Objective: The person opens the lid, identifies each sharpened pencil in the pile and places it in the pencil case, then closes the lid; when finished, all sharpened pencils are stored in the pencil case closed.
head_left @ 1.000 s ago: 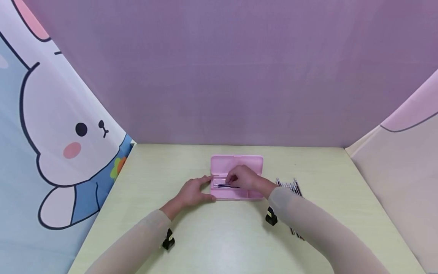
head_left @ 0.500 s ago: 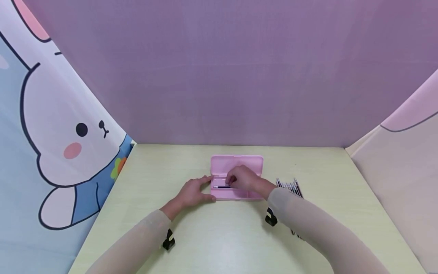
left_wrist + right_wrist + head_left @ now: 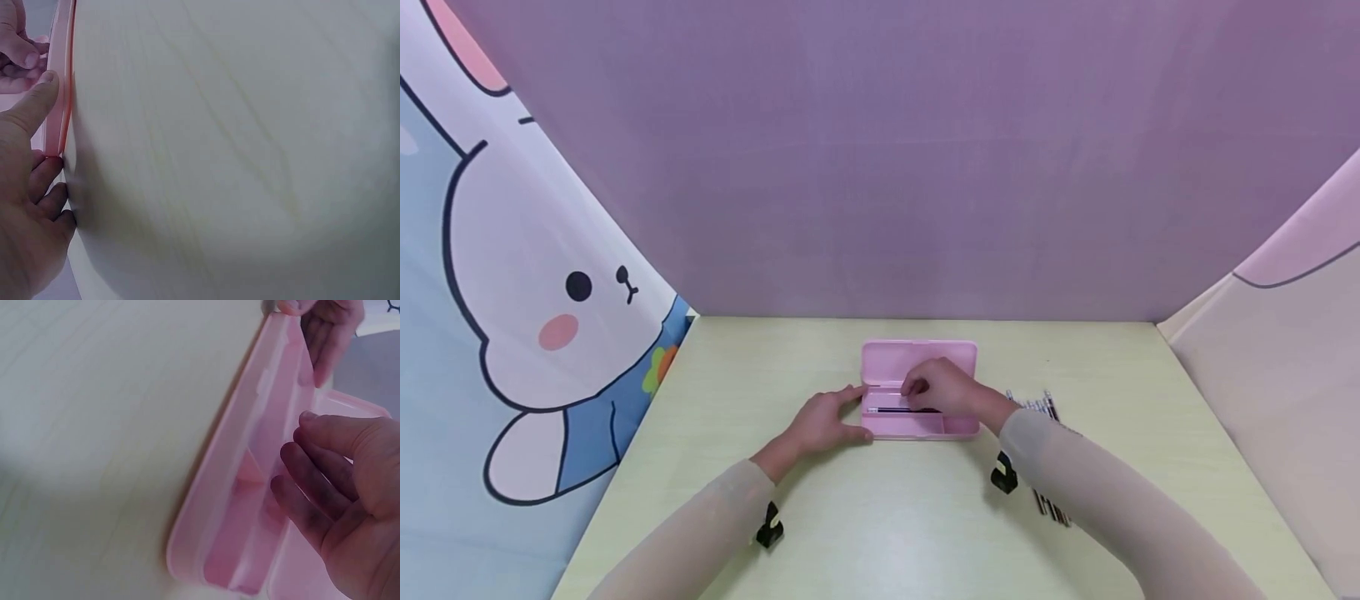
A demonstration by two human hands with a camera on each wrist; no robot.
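An open pink pencil case [image 3: 904, 427] lies on the table with its lid tipped back. At its left end my left hand [image 3: 820, 422] holds it, thumb at the near corner and fingers at the end wall; the left wrist view shows the thumb [image 3: 40, 100] against the case's front wall [image 3: 59, 81]. A dark pencil [image 3: 891, 409] lies lengthwise in the long compartment, partly hidden by my right hand [image 3: 943, 386]. That hand hovers over the case with loosely bent fingers, and in the right wrist view nothing shows between its fingers [image 3: 306, 469].
To the right of the case, several dark pencils [image 3: 1051, 508] with pale ends lie in a bunch, partly covered by my right forearm. A divider [image 3: 250, 467] splits the case's front compartment. Behind the pale table [image 3: 760, 358] rises a purple backdrop [image 3: 925, 167].
My right hand has let go of the pencil in the case and shifted slightly right, showing more of the pencil. The left hand has stayed at the case's left end.
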